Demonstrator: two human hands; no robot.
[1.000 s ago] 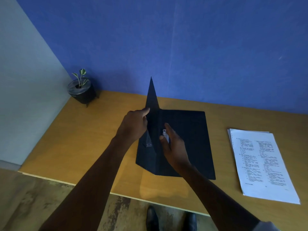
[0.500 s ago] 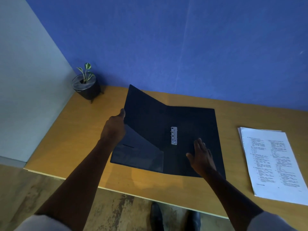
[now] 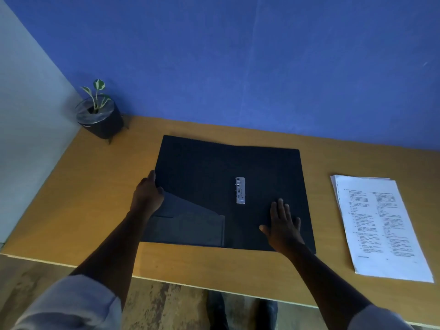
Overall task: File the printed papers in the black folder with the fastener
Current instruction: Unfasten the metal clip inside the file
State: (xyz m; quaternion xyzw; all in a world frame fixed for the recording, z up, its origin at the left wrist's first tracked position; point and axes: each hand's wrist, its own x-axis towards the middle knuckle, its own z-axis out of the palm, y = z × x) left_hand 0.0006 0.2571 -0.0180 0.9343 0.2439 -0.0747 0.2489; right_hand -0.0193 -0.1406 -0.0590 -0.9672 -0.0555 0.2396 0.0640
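The black folder (image 3: 204, 167) lies spread open on the wooden desk (image 3: 78, 191). Its silver metal fastener (image 3: 240, 190) sits near the spine in the middle. My left hand (image 3: 147, 194) grips the outer edge of the left cover, which holds a diagonal inner pocket (image 3: 188, 222). Flat on the right cover, near its lower edge, rests my right hand (image 3: 282, 222) with its fingers spread. The stack of printed papers (image 3: 378, 225) lies on the desk to the right of the folder, apart from both hands.
A small potted plant (image 3: 98, 115) in a black pot stands at the desk's back left corner. A blue wall runs behind the desk and a pale panel closes the left side. My shoes (image 3: 240, 310) show below the desk's front edge.
The left cover, upright a second ago, has been swung down to the left and now lies nearly flat. My right hand moved from the fastener to the right cover's lower part.
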